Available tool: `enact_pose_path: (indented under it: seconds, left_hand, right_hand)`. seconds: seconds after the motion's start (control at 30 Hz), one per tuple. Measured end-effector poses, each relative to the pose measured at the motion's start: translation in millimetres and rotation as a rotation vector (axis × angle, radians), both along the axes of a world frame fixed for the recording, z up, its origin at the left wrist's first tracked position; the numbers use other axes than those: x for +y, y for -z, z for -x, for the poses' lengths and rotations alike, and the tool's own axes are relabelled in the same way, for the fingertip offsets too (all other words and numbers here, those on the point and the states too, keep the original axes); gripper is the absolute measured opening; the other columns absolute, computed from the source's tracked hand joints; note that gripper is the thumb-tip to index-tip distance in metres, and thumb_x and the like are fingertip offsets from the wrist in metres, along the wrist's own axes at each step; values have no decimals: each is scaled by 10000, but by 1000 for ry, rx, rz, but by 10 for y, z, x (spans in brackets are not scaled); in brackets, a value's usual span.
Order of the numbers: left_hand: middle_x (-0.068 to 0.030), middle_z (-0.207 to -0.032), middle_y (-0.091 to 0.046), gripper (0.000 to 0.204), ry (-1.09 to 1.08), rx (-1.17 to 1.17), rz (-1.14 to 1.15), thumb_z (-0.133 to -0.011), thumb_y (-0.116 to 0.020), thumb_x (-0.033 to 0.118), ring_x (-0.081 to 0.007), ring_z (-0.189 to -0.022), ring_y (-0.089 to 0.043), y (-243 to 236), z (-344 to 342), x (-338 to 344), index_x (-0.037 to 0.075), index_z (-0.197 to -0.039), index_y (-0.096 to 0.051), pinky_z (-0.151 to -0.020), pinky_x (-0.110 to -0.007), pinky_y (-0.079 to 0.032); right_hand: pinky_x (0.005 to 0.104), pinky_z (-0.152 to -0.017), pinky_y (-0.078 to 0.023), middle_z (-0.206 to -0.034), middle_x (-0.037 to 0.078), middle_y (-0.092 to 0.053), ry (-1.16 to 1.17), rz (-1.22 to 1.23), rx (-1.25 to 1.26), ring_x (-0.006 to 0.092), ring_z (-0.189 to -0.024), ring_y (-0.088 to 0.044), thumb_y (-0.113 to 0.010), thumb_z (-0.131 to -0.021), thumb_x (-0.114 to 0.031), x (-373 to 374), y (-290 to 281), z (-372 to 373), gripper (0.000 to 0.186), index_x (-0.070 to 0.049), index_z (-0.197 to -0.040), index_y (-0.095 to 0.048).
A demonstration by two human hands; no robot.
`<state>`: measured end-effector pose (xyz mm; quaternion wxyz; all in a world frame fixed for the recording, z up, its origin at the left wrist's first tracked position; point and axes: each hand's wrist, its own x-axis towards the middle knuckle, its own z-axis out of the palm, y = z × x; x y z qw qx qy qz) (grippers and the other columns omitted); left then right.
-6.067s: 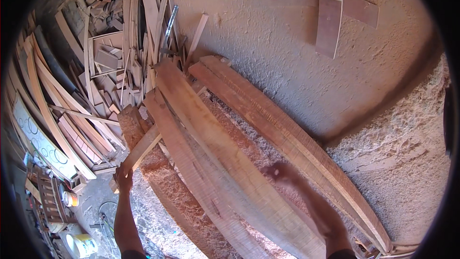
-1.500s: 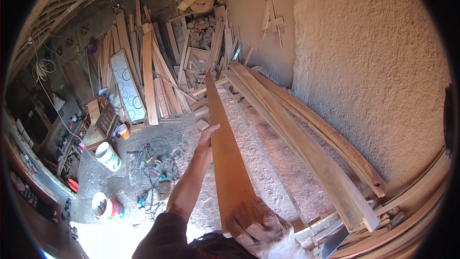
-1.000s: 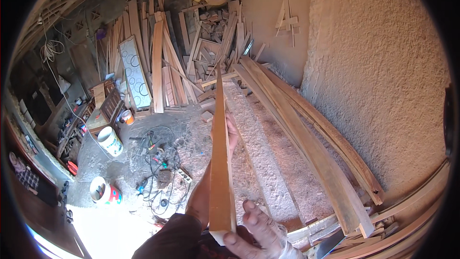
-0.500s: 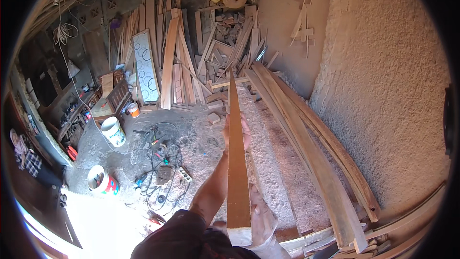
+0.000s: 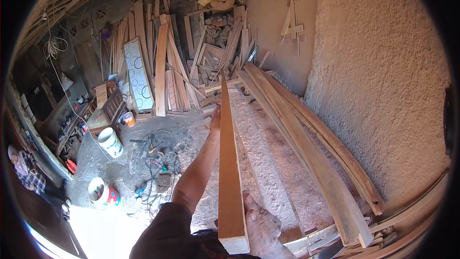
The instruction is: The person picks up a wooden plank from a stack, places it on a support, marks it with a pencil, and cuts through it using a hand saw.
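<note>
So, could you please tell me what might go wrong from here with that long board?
The long board extends beyond the left hand, so its far end might dip or swing if the hold slips. If it swings left, it could perhaps knock the leaning planks, though the gap is hard to judge. The tangled cables on the floor could trip someone stepping there.

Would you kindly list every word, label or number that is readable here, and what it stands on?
Upper white bucket: small dark printing, which I won't copy out.
Lower white bucket: red and blue printing, too small to read surely.
Small orange-and-white tub: any print is too small to read.
Long brown board: no writing visible.
</note>
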<state>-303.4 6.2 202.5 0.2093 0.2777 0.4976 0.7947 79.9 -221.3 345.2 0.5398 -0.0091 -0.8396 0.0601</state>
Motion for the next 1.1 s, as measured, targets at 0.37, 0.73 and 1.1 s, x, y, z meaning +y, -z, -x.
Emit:
enact_pose_path:
  seconds: [0.37, 0.73, 1.1]
  left_hand:
    - [-44, -1091, -669, 462, 138, -313, 45, -1008, -424, 120, -135, -841, -615, -543, 328, 192, 183, -1465, -444, -675, -322, -517]
    - [-70, -966, -703, 507, 240, -19, 47, -995, -475, 90, -124, -706, -613, -284, 764, 402, 190, -1488, -412, -583, -304, -504]
    - [-51, -1096, -690, 476, 233, -124, 131, -963, -554, 103, -131, -920, -627, -358, 624, 360, 211, -1420, -476, -779, -364, -508]
  right_hand:
    - [498, -862, -581, -1222, 367, -564, -3, 0, -16, 484, -1110, -623, -609, -917, -20, 49, -21, 13, 370, 103, -1240, -478]
    - [498, -856, -585, -1195, 367, -577, -16, 5, 7, 479, -1094, -632, -619, -900, -3, 33, 6, -5, 340, 113, -1198, -504]
    - [498, -849, -589, -1168, 367, -590, 22, 5, 9, 473, -1079, -641, -630, -883, 13, 91, -5, -32, 310, 123, -1155, -530]
